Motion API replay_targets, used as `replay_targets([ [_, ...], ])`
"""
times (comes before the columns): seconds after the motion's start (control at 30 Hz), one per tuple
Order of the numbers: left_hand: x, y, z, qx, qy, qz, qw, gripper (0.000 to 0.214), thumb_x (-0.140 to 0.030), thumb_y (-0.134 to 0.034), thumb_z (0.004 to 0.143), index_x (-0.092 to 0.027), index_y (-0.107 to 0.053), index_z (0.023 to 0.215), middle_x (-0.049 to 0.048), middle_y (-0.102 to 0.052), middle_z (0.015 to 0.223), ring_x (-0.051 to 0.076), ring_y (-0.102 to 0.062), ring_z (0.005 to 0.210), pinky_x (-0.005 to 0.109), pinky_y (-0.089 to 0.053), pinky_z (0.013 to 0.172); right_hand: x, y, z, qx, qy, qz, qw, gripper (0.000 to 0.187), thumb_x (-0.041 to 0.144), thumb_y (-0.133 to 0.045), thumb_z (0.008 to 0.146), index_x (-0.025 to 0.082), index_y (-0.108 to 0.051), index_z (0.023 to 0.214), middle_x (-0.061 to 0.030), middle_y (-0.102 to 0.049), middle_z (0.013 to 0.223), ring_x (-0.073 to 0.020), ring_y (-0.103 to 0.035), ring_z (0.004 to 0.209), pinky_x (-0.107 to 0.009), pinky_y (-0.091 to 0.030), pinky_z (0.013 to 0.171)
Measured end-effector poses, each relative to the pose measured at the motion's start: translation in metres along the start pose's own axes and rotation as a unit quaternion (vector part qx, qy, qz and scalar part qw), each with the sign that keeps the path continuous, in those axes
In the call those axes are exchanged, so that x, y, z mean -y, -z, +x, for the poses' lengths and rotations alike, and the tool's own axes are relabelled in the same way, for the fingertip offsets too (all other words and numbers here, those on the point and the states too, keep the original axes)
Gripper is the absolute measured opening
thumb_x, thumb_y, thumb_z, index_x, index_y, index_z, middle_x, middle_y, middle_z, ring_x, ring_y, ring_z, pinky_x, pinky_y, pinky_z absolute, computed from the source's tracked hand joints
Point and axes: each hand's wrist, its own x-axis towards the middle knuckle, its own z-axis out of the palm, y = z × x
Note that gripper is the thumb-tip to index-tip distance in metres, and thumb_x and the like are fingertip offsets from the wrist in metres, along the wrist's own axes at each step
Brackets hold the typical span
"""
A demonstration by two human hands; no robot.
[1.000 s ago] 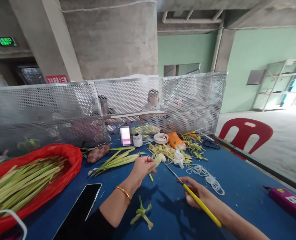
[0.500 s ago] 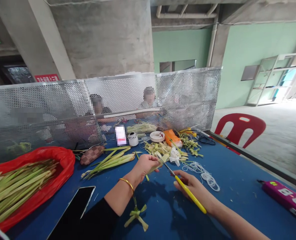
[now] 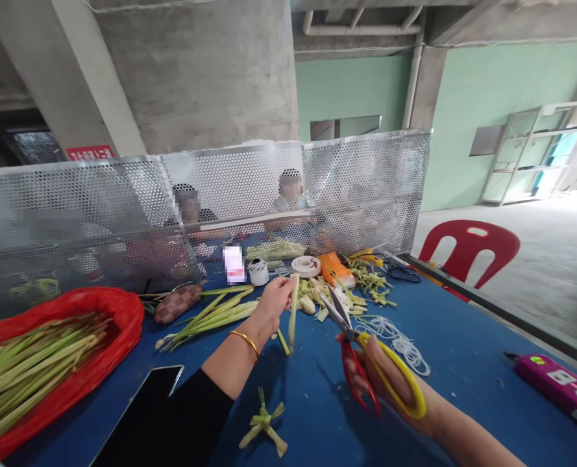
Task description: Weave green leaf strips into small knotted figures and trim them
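Observation:
My left hand (image 3: pixel 274 303), with a gold bangle at the wrist, pinches the top of a narrow pale green leaf strip (image 3: pixel 293 321) that hangs down over the blue table. To its right, my right hand (image 3: pixel 378 363) grips a pair of scissors (image 3: pixel 348 333) with one yellow and one red handle. The blades are spread and point up and left, apart from the strip. Below my left hand lies a small knotted leaf piece (image 3: pixel 263 421) with several arms. A heap of leaf scraps (image 3: pixel 308 303) lies just beyond the blades.
A red bag (image 3: pixel 131 310) of long stalks fills the left side, near a black phone (image 3: pixel 139 415). Leaf stalks (image 3: pixel 220 318), a tape roll (image 3: pixel 306 265) and white cord (image 3: pixel 405 347) lie ahead. A perforated screen (image 3: pixel 239 188) stands behind; a purple device (image 3: pixel 558 383) sits right.
The scissors have come away from the strip, and their blades have spread. My right hand has turned, showing both handles. My left hand has shifted slightly left and up; the strip now hangs down.

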Motion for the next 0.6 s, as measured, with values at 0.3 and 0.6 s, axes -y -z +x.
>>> replay_targets([
  [0.3,0.008,0.014,-0.013,-0.091,-0.022,-0.083,0.992,0.017,-0.018,-0.063,0.074,-0.02,-0.046,0.073,0.001,-0.068,0.067,0.016,-0.069,0.063,0.024,-0.053,0.056,-0.003,-0.009,0.0,-0.023,0.038,0.071,0.996,0.056,0.072,-0.051,0.078,0.025,-0.057,0.107,0.0005,-0.053,0.074,-0.0128,-0.045,0.056,-0.028,-0.046,0.059],
  [0.6,0.018,0.01,-0.019,-0.138,-0.046,-0.147,0.979,0.013,-0.017,-0.056,0.077,-0.02,-0.043,0.077,0.003,-0.071,0.073,0.018,-0.073,0.07,0.027,-0.057,0.065,-0.009,-0.009,0.0,0.023,-0.014,0.039,0.999,0.056,0.071,-0.05,0.08,0.022,-0.056,0.107,0.0022,-0.054,0.068,-0.0105,-0.046,0.049,-0.024,-0.043,0.048],
])
